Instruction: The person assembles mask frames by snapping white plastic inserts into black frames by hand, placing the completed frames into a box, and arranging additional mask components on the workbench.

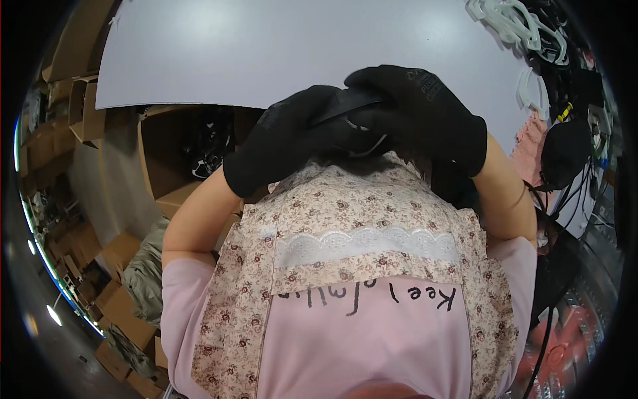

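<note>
Both my hands wear black gloves and meet at the near edge of the white table, in front of my apron. Between them is a black curved piece [351, 108] with a smooth, slightly shiny edge; its kind does not show, since the gloves cover most of it. My left hand [282, 136] is closed round its left side. From above and the right, my right hand [420, 110] grips it with bent fingers. Thin bright curved lines show in the dark area below the piece.
The white table [266, 46] stretches ahead. White plastic frames [508, 23] lie at its far right, above a pink cloth [530, 143] and dark cables. Below its left edge stands an open cardboard box [156, 153] holding black glossy items. More boxes [126, 316] crowd the left floor.
</note>
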Motion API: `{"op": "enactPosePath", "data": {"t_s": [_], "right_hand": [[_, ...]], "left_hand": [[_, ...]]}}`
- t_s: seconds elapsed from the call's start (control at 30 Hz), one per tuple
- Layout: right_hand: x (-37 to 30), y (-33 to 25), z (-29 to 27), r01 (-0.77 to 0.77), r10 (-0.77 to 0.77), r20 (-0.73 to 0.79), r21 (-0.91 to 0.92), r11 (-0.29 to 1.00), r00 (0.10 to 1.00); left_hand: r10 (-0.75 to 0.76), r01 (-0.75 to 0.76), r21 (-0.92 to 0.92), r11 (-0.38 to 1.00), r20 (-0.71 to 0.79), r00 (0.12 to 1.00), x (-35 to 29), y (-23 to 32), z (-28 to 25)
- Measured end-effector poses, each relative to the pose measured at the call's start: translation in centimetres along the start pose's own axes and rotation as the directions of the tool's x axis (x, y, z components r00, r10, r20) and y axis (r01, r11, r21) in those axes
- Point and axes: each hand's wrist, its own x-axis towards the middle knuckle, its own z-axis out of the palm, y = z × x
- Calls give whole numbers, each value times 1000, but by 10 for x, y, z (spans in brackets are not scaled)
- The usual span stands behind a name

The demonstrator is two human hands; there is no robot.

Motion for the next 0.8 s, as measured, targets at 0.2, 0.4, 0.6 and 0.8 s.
{"op": "enactPosePath", "data": {"t_s": [0.2, 0.4, 0.6, 0.8], "right_hand": [[-13, 17, 29, -85, 88, -33, 79, 993, 996], [-6, 24, 32, 17, -21, -73, -54, 998, 997], [14, 20, 21, 141, -105, -360, 75, 987, 927], [-18, 17, 38, -194, 394, -208, 614, 765, 895]], "left_hand": [[100, -93, 98, 991, -63, 993, -8, -29, 11], [177, -161, 124, 979, -136, 975, -5, -40, 18], [-11, -99, -326, 940, -320, 947, 5, -40, 21], [-110, -166, -715, 679, -322, 940, 8, -28, 17]]}}
